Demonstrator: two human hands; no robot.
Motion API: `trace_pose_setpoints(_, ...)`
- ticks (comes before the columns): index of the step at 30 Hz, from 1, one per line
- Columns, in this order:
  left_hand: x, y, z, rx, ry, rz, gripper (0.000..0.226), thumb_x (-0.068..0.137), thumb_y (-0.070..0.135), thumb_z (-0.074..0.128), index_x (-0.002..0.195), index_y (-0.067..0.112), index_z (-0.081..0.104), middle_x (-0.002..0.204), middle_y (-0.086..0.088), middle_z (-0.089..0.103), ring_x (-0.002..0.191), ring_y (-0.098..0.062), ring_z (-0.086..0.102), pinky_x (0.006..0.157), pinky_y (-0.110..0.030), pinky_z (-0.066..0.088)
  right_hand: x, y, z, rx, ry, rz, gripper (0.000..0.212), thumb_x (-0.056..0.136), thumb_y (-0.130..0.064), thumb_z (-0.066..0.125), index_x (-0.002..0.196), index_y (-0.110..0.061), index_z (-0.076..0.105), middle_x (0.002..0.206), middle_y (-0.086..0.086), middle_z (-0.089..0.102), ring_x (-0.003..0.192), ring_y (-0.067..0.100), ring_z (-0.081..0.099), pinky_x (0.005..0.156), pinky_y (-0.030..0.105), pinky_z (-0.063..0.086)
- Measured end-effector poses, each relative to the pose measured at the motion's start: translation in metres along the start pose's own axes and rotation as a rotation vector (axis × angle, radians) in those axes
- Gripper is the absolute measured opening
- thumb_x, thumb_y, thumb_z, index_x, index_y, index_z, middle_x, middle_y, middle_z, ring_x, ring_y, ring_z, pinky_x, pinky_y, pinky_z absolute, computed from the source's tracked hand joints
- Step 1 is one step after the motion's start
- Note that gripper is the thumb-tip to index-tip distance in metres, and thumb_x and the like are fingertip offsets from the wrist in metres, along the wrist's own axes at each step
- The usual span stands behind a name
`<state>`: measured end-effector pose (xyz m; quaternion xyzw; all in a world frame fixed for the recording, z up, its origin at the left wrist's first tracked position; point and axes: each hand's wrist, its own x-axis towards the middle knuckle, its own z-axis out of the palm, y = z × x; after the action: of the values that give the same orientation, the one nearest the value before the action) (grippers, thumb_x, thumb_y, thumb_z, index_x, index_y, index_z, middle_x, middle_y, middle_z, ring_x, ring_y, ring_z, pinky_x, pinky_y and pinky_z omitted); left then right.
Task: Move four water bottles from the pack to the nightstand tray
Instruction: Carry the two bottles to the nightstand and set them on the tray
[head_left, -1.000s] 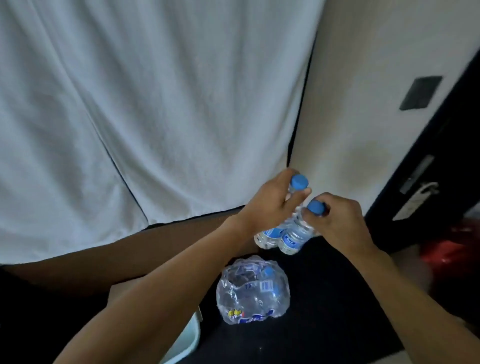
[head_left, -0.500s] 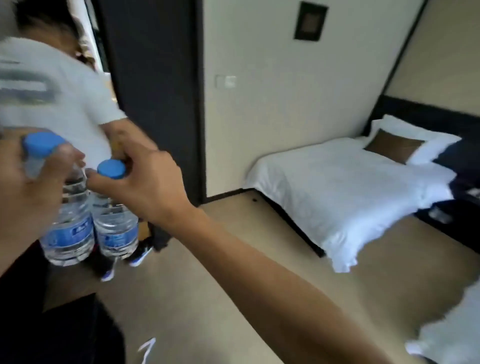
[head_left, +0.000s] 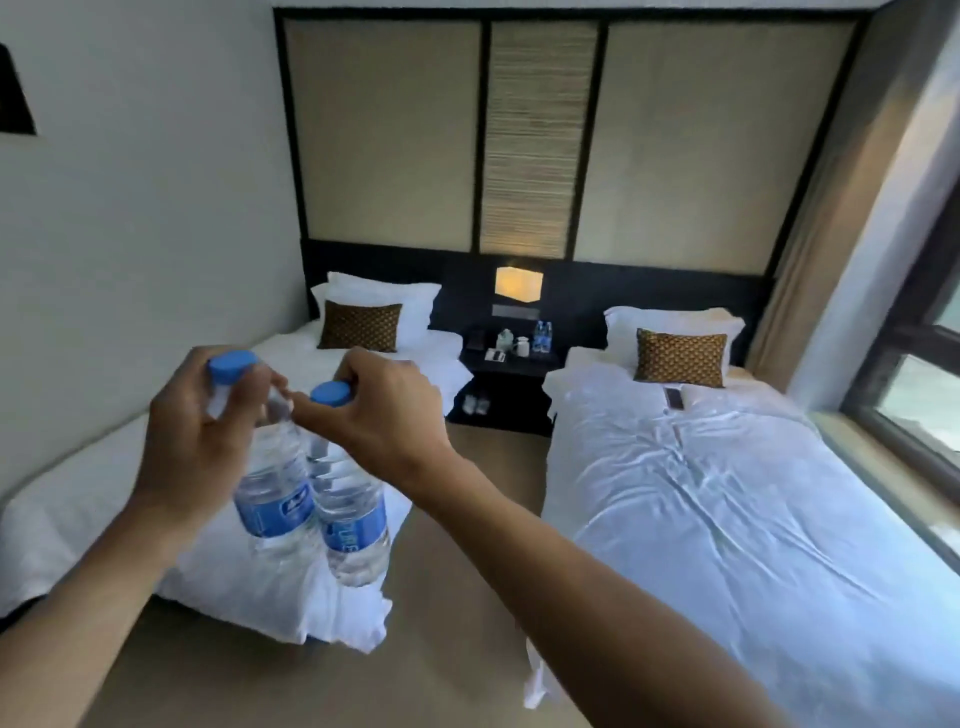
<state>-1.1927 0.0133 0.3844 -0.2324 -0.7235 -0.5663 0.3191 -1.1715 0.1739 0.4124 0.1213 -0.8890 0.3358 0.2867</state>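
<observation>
I carry two clear water bottles with blue caps and blue labels, held up in front of me. My left hand (head_left: 197, 441) grips the neck of the left bottle (head_left: 275, 499). My right hand (head_left: 384, 415) pinches the neck of the right bottle (head_left: 353, 519) just under its cap. The bottles hang side by side and touch. Far ahead, between the two beds, stands the dark nightstand (head_left: 511, 366); two more blue-labelled bottles (head_left: 542, 335) stand on it at the right. The pack is out of view.
A white bed (head_left: 130, 519) lies at the left and another white bed (head_left: 727, 509) at the right, with a tan floor aisle (head_left: 467, 519) running between them to the nightstand. White cups (head_left: 511, 342) sit on the nightstand, a lit lamp (head_left: 518, 283) above. A phone (head_left: 675, 399) lies on the right bed.
The view has swung from the pack on the dark surface, past a doorway and a person, to face the two beds and nightstand. Both hands still hold their bottles.
</observation>
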Motion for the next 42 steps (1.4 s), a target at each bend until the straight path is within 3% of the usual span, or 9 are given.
trace_pose_setpoints(4, 0.09, -0.045, 0.12, -0.044, -0.147, -0.067, 0.023, 0.097, 0.05, 0.054, 0.1, 0.028, 0.06, 0.093, 0.006, 0.072, 0.086, -0.004, 0.071, 0.081, -0.019, 0.056, 0.087, 0.115, -0.026, -0.134, 0.095, 0.115, 0.056, 0.069, -0.078, 0.052, 0.066, -0.023, 0.046, 0.063, -0.003, 0.061, 0.059, 0.018, 0.057, 0.054, 0.04, 0.051)
trace_pose_setpoints(9, 0.189, -0.138, 0.254, -0.117, -0.295, -0.029, 0.014, 0.104, 0.018, 0.054, 0.106, 0.005, 0.06, 0.088, 0.007, 0.065, 0.081, 0.011, 0.066, 0.072, -0.003, 0.047, 0.195, 0.248, -0.027, -0.227, 0.199, 0.208, 0.056, 0.067, -0.077, 0.049, 0.067, -0.021, 0.052, 0.062, -0.003, 0.06, 0.06, 0.018, 0.059, 0.057, 0.041, 0.053)
trace_pose_setpoints(15, 0.317, -0.27, 0.388, -0.24, -0.457, -0.015, 0.02, 0.102, 0.03, 0.056, 0.106, 0.01, 0.06, 0.085, 0.01, 0.067, 0.079, 0.003, 0.067, 0.072, -0.009, 0.051, 0.338, 0.398, -0.004, -0.316, 0.284, 0.298, 0.047, 0.074, -0.063, 0.066, 0.07, -0.017, 0.057, 0.06, -0.002, 0.06, 0.058, 0.018, 0.059, 0.052, 0.037, 0.049)
trace_pose_setpoints(19, 0.42, -0.343, 0.468, -0.294, -0.57, -0.012, 0.018, 0.099, 0.048, 0.055, 0.102, 0.031, 0.058, 0.089, 0.022, 0.071, 0.083, -0.005, 0.071, 0.078, -0.022, 0.059, 0.443, 0.476, 0.003, -0.341, 0.3, 0.38, 0.042, 0.078, -0.06, 0.069, 0.072, -0.02, 0.056, 0.06, -0.004, 0.058, 0.054, 0.012, 0.053, 0.047, 0.025, 0.039)
trace_pose_setpoints(23, 0.513, -0.404, 0.549, -0.315, -0.618, -0.008, 0.029, 0.096, 0.052, 0.057, 0.103, 0.024, 0.06, 0.093, 0.006, 0.071, 0.085, -0.015, 0.071, 0.086, -0.043, 0.063, 0.539, 0.554, 0.007, -0.36, 0.33, 0.442, 0.039, 0.079, -0.056, 0.07, 0.067, -0.024, 0.049, 0.06, -0.007, 0.056, 0.054, 0.009, 0.05, 0.047, 0.023, 0.033)
trace_pose_setpoints(27, 0.59, -0.468, 0.633, -0.358, -0.661, -0.031, 0.036, 0.094, 0.048, 0.06, 0.105, 0.014, 0.062, 0.093, 0.001, 0.073, 0.082, -0.008, 0.074, 0.086, -0.04, 0.064, 0.625, 0.645, 0.014, -0.378, 0.341, 0.487, 0.04, 0.078, -0.055, 0.07, 0.068, -0.022, 0.05, 0.062, -0.004, 0.058, 0.057, 0.013, 0.052, 0.048, 0.026, 0.033)
trace_pose_setpoints(35, 0.745, -0.614, 0.818, -0.338, -0.659, -0.022, 0.041, 0.082, 0.054, 0.076, 0.093, 0.015, 0.063, 0.091, -0.012, 0.069, 0.087, -0.035, 0.07, 0.083, -0.058, 0.06, 0.811, 0.862, 0.028, -0.374, 0.315, 0.46, 0.035, 0.071, -0.051, 0.071, 0.067, -0.02, 0.056, 0.063, -0.003, 0.062, 0.06, 0.018, 0.06, 0.057, 0.039, 0.055)
trace_pose_setpoints(37, 0.792, -0.639, 0.861, -0.334, -0.666, -0.008, 0.042, 0.077, 0.055, 0.079, 0.088, 0.017, 0.062, 0.087, -0.016, 0.066, 0.081, -0.039, 0.065, 0.079, -0.058, 0.055, 0.86, 0.91, 0.025, -0.361, 0.299, 0.462, 0.035, 0.069, -0.052, 0.071, 0.067, -0.02, 0.056, 0.062, -0.003, 0.061, 0.06, 0.018, 0.061, 0.059, 0.041, 0.057)
trace_pose_setpoints(42, 0.9, -0.702, 0.963, -0.316, -0.617, -0.021, 0.045, 0.072, 0.048, 0.087, 0.086, 0.013, 0.063, 0.079, -0.002, 0.062, 0.074, -0.016, 0.055, 0.072, -0.04, 0.049, 0.979, 1.021, 0.021, -0.335, 0.286, 0.449, 0.033, 0.069, -0.048, 0.075, 0.064, -0.021, 0.056, 0.062, -0.004, 0.063, 0.062, 0.019, 0.06, 0.056, 0.035, 0.05)
